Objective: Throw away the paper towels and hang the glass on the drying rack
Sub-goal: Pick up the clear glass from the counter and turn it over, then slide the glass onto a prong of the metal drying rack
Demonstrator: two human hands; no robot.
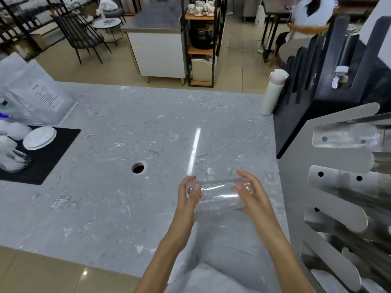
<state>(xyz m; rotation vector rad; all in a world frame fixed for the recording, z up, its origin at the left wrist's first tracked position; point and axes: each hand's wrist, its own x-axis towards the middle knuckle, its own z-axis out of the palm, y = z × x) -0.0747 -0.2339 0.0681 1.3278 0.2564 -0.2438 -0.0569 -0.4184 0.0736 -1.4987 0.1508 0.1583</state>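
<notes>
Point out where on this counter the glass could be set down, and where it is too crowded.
Free: the wide grey countertop between the black mat and the drying rack, around the round hole, and the near strip left of the left hand. Crowded: the mat's left end with white dishes, and the far right corner by the white bottle. Both hands hold the glass.

Glass (219, 196) lies sideways above the bench (127, 208), left hand (187, 199) on one end, right hand (251, 199) on the other. Drying rack (330, 187) stands just to the right, another glass (347, 136) hung on an upper prong. Hole (138, 167) in the bench to the left; mat (48, 153) with plates (39, 138) at far left. Bottle (273, 92) stands behind, at the far edge.
</notes>
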